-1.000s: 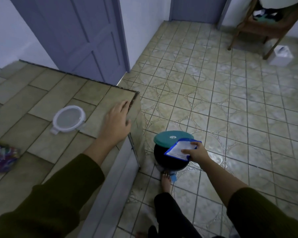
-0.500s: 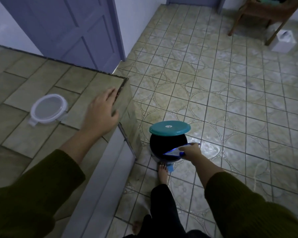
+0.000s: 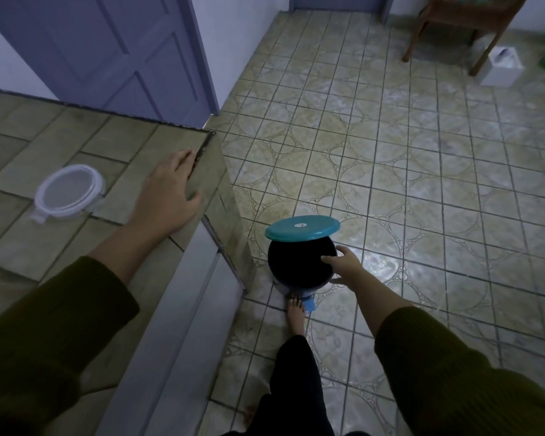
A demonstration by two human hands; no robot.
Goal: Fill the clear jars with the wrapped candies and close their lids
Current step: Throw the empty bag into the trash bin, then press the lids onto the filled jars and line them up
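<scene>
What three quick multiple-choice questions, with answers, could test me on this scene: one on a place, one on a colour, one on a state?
1. Where does the clear round lid lie?
A. on the tiled countertop
B. on the floor
C. on a chair

2. What colour is the bin lid?
A. red
B. teal
C. yellow

3. How does the bin lid stand on the pedal bin?
A. shut flat
B. raised
C. taken off, lying on the floor

Answers:
1 A: it rests on the tiles, apart from the left hand.
2 B: its top is plainly teal.
3 B: the bin's dark mouth shows beneath it.
</scene>
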